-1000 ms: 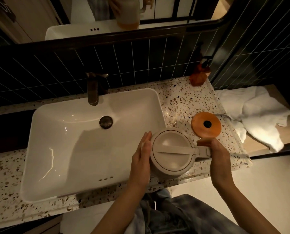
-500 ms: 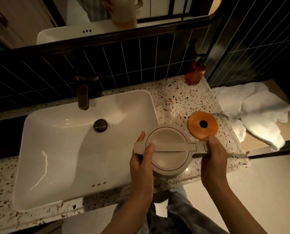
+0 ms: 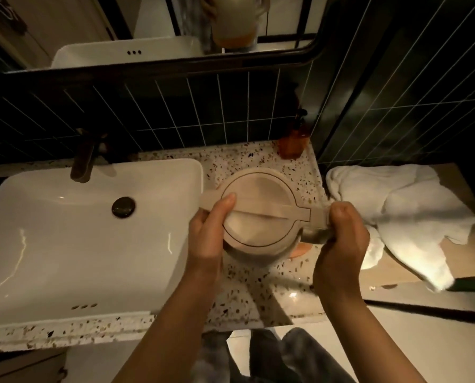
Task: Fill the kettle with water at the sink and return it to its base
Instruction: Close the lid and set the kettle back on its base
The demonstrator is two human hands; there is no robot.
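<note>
A beige kettle (image 3: 261, 200) with its lid closed is held over the speckled counter (image 3: 258, 286), right of the white sink (image 3: 65, 244). My right hand (image 3: 341, 239) grips its handle on the right side. My left hand (image 3: 208, 233) holds the left side of the body, thumb on the lid near the spout. The orange base (image 3: 302, 248) lies under the kettle; only a sliver shows at its lower right. Whether the kettle touches the base cannot be told. The dark faucet (image 3: 83, 161) stands behind the sink.
An orange soap bottle (image 3: 293, 146) stands at the counter's back right corner. A white towel (image 3: 396, 217) lies crumpled on a wooden ledge to the right. Dark tiled wall and a mirror (image 3: 148, 31) rise behind the counter. The sink drain plug (image 3: 123, 206) is dark.
The kettle has moved right and away from me, from the counter's front edge to over the orange base, now almost hidden beneath it. Both hands kept their hold.
</note>
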